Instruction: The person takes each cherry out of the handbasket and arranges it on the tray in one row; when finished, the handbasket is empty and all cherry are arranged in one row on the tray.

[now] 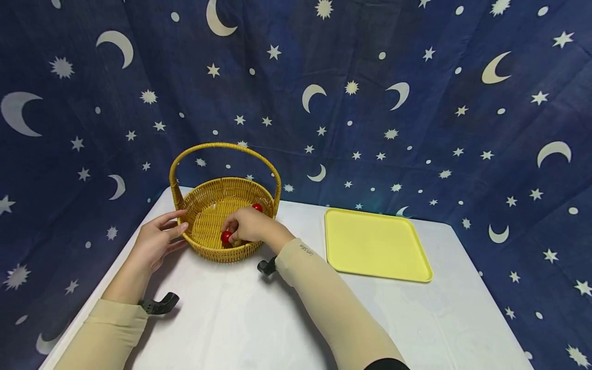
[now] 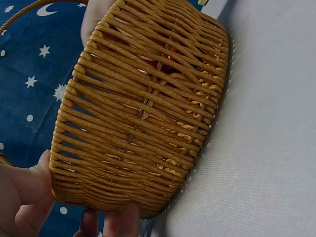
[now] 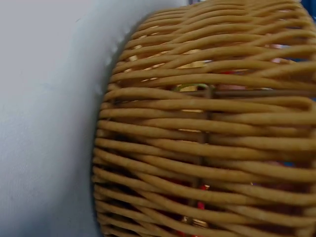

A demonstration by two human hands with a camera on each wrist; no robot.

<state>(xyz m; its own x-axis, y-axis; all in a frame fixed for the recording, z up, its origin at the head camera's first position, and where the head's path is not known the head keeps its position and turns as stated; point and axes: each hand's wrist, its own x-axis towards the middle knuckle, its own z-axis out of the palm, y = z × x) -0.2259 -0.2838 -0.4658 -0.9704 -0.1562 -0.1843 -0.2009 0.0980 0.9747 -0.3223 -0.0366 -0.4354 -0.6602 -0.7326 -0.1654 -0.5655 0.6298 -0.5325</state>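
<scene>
A round woven basket (image 1: 203, 247) with a tall arched handle stands on the white table. My left hand (image 1: 154, 240) holds its left side, thumb at the rim and fingertips against the outer wall, as the left wrist view shows from close by (image 2: 126, 219). Reaching over the near right rim, my right hand (image 1: 250, 224) is inside the basket and pinches a small shiny red ball (image 1: 225, 237) low in it. Another red ball (image 1: 257, 207) lies by the right inner wall. In the right wrist view the basket's weave (image 3: 207, 148) hides most of the hand.
To the right of the basket a yellow rectangular tray (image 1: 374, 244) lies flat on the white tabletop (image 1: 287, 318). Behind the table hangs a dark blue cloth (image 1: 342, 169) with moons and stars. The basket's handle (image 1: 222, 145) arches up in front of it.
</scene>
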